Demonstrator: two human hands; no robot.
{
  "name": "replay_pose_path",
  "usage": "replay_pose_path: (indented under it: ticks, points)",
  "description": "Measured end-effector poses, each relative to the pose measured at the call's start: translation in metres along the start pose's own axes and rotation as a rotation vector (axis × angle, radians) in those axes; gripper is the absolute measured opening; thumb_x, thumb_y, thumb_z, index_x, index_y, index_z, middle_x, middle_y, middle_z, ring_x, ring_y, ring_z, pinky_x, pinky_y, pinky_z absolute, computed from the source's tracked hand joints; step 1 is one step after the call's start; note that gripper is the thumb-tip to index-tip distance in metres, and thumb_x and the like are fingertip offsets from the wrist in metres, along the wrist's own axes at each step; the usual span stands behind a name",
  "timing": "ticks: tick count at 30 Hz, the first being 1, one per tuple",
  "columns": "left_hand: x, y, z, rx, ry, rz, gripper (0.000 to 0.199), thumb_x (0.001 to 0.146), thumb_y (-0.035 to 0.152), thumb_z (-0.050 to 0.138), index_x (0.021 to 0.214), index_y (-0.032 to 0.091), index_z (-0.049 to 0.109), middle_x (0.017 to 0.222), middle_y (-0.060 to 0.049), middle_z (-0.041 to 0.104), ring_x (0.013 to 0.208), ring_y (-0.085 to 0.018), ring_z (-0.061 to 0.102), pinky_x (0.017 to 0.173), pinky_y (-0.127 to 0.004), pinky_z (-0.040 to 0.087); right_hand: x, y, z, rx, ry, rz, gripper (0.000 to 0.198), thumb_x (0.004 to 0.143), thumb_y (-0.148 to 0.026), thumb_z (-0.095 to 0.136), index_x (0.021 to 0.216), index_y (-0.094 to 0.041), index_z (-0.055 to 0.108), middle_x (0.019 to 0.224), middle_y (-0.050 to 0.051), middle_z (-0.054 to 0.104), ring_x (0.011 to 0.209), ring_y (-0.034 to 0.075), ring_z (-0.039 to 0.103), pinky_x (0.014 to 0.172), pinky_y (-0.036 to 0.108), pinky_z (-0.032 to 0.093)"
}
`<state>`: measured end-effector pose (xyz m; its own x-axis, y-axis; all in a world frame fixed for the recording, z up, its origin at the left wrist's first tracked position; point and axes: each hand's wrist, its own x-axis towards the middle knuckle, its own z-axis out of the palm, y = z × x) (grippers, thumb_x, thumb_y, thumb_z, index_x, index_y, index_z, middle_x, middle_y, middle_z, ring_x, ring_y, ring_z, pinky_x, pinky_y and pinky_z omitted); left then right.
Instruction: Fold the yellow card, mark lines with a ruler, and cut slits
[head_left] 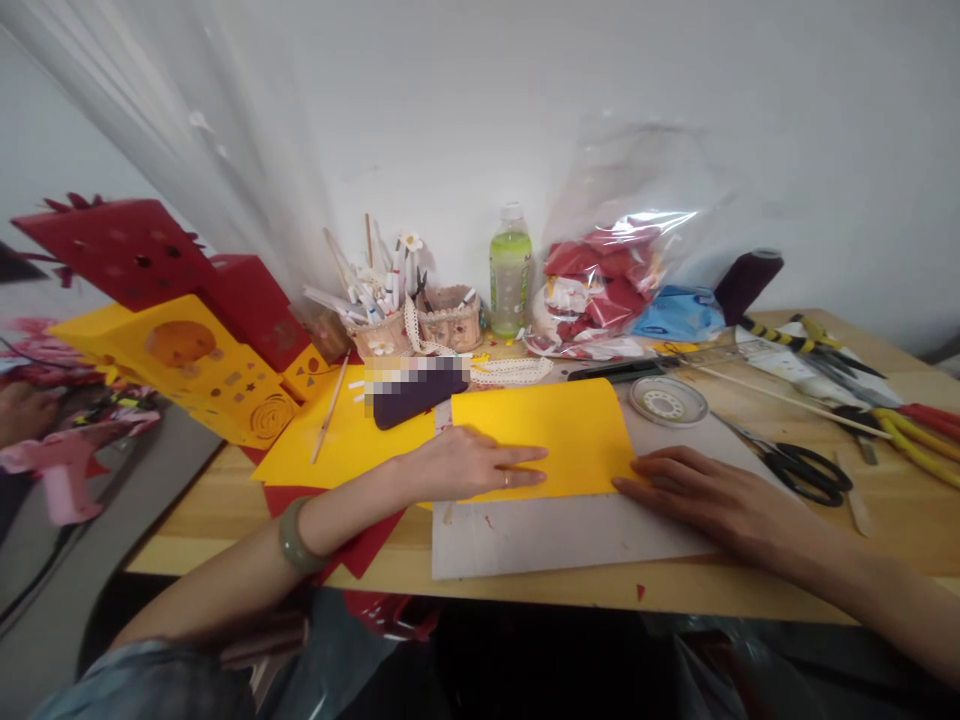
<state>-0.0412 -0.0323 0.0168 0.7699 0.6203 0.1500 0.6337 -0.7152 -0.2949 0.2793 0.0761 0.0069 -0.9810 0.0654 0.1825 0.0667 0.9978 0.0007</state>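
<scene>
While board (555, 540) lay beneath sheet (555, 425), left hand (469, 465) rested atop sheet, two fingers parted in V. Right hand (694, 490) touched sheet's right edge, fingers extended loosely, nearly together. Scissors (777, 456) lay right of sheet; bottle (510, 280) stood behind it.

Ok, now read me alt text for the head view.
Two bare hands rest at a yellow sheet on a pale board: the left hand lies across it, two fingers extended, and the right hand is at its near right corner. Black-handled scissors lie farther right; a green-tinted bottle stands behind.
</scene>
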Motion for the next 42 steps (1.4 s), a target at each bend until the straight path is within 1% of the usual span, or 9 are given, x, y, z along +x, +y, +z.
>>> replay_pose_path:
  ticks: [9, 15, 21, 29, 34, 39, 42]
  points:
    - [-0.0036, 0.0007, 0.0028, -0.016, 0.058, 0.019, 0.044, 0.085, 0.006, 0.042, 0.123, 0.026, 0.049, 0.134, 0.002, 0.050, 0.070, -0.009, 0.060, 0.053, -0.024, 0.045, 0.0022, 0.0003, 0.0018, -0.001, 0.030, -0.009, 0.053, 0.088, -0.013, 0.037, 0.139, -0.026, 0.035, 0.114, 0.009, 0.061, 0.107, 0.025, 0.053, 0.079, 0.040, 0.052]
    - [-0.0038, 0.0005, 0.0034, -0.010, 0.079, 0.028, 0.040, 0.089, 0.008, 0.037, 0.121, 0.026, 0.052, 0.134, 0.003, 0.050, 0.070, -0.010, 0.061, 0.051, -0.025, 0.043, 0.0005, 0.0009, 0.0035, -0.015, -0.009, 0.006, 0.055, 0.087, -0.010, 0.036, 0.140, -0.026, 0.035, 0.118, 0.009, 0.059, 0.109, 0.026, 0.052, 0.081, 0.041, 0.051]
    - [-0.0044, 0.0007, 0.0041, -0.024, 0.095, 0.030, 0.040, 0.088, 0.007, 0.037, 0.120, 0.025, 0.053, 0.132, 0.000, 0.052, 0.069, -0.010, 0.061, 0.052, -0.025, 0.043, 0.0002, 0.0023, 0.0040, -0.019, -0.028, -0.004, 0.057, 0.085, -0.010, 0.038, 0.140, -0.024, 0.033, 0.119, 0.011, 0.059, 0.109, 0.027, 0.051, 0.081, 0.043, 0.051]
    - [-0.0048, 0.0007, 0.0056, -0.041, 0.169, 0.051, 0.032, 0.091, 0.012, 0.039, 0.115, 0.022, 0.056, 0.126, 0.000, 0.057, 0.071, -0.010, 0.064, 0.051, -0.025, 0.046, 0.0023, 0.0035, 0.0031, -0.040, -0.052, -0.009, 0.058, 0.085, -0.011, 0.039, 0.140, -0.025, 0.033, 0.119, 0.010, 0.058, 0.108, 0.026, 0.051, 0.081, 0.042, 0.051]
    - [-0.0047, 0.0004, 0.0059, -0.046, 0.161, 0.049, 0.032, 0.091, 0.013, 0.037, 0.114, 0.023, 0.058, 0.127, 0.003, 0.056, 0.071, -0.011, 0.065, 0.051, -0.026, 0.047, 0.0012, 0.0029, 0.0035, -0.049, -0.054, -0.013, 0.059, 0.082, -0.009, 0.041, 0.139, -0.023, 0.035, 0.120, 0.011, 0.057, 0.109, 0.027, 0.049, 0.082, 0.043, 0.050]
    - [-0.0056, 0.0010, 0.0065, -0.056, 0.136, 0.033, 0.034, 0.090, 0.012, 0.037, 0.115, 0.024, 0.058, 0.128, 0.003, 0.056, 0.078, -0.012, 0.066, 0.054, -0.025, 0.049, -0.0003, 0.0022, 0.0037, -0.032, -0.069, 0.015, 0.055, 0.085, -0.009, 0.038, 0.139, -0.023, 0.037, 0.120, 0.010, 0.057, 0.111, 0.027, 0.048, 0.084, 0.043, 0.049]
    - [-0.0052, 0.0015, 0.0060, -0.063, 0.128, 0.019, 0.036, 0.089, 0.011, 0.038, 0.114, 0.026, 0.059, 0.125, 0.002, 0.058, 0.074, -0.011, 0.065, 0.053, -0.024, 0.049, -0.0003, 0.0017, 0.0041, -0.001, -0.068, 0.039, 0.053, 0.087, -0.009, 0.036, 0.139, -0.024, 0.037, 0.122, 0.011, 0.056, 0.113, 0.026, 0.046, 0.087, 0.044, 0.048]
